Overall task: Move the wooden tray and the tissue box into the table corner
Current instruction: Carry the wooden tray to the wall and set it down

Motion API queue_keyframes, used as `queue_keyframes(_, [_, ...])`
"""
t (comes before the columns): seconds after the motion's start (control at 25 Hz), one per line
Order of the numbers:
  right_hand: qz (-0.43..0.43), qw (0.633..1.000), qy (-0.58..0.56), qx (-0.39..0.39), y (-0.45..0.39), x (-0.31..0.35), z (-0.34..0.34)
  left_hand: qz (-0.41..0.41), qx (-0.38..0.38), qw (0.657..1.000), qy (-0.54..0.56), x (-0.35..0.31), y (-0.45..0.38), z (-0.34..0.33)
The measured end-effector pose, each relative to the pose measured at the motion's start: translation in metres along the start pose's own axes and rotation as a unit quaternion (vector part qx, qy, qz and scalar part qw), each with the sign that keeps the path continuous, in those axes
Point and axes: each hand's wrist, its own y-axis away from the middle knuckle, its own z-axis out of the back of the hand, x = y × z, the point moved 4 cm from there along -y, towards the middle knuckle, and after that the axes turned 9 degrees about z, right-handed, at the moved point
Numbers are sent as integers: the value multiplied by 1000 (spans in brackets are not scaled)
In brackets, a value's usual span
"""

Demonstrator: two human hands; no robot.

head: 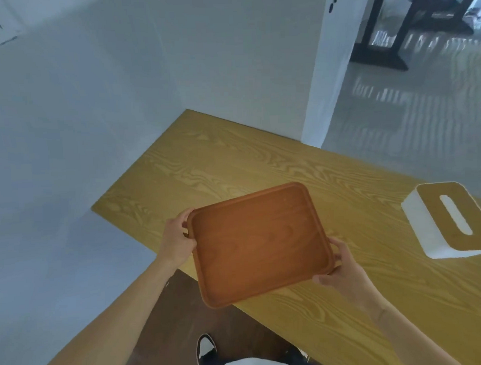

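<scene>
Tray (260, 243) held over the near edge of the counter (205, 161), tilted a little, part of it overhanging the floor. Left hand (178, 241) clamped on the tray's left rim, right hand (341, 271) clamped on its near right corner; the hands are well apart, one on each side. Whether the tray clears the counter or grazes it cannot be told. Step in hand, as I judge it: carry the tray to the far corner (188, 114) where the counter meets the wall (120, 104). To do it well, level the tray, keep both grips even, bring it forward and to the left, and set it down square to the two walls, close in, leaving room beside it. Tissue box (453, 218) sits on the counter well to the right, untouched, slot facing up; that comes second. Tray is empty, nothing to slide. The box slot shows white; no tissue stands proud of it.
</scene>
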Motion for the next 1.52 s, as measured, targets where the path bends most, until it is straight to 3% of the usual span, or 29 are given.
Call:
queue_keyframes(0.44, [56, 988, 135, 55, -40, 109, -158, 31, -46, 998, 41, 124, -35, 151])
queue_keyframes(0.68, [51, 982, 180, 32, -47, 132, -208, 17, -12, 999, 29, 145, -75, 189])
queue_keyframes(1.04, [13, 983, 182, -5, -76, 123, -197, -47, 29, 998, -34, 98, -145, 168])
queue_keyframes(1.52, [-101, 977, 176, -58, -116, 84, -133, -106, 117, 969, -187, -19, -247, 67])
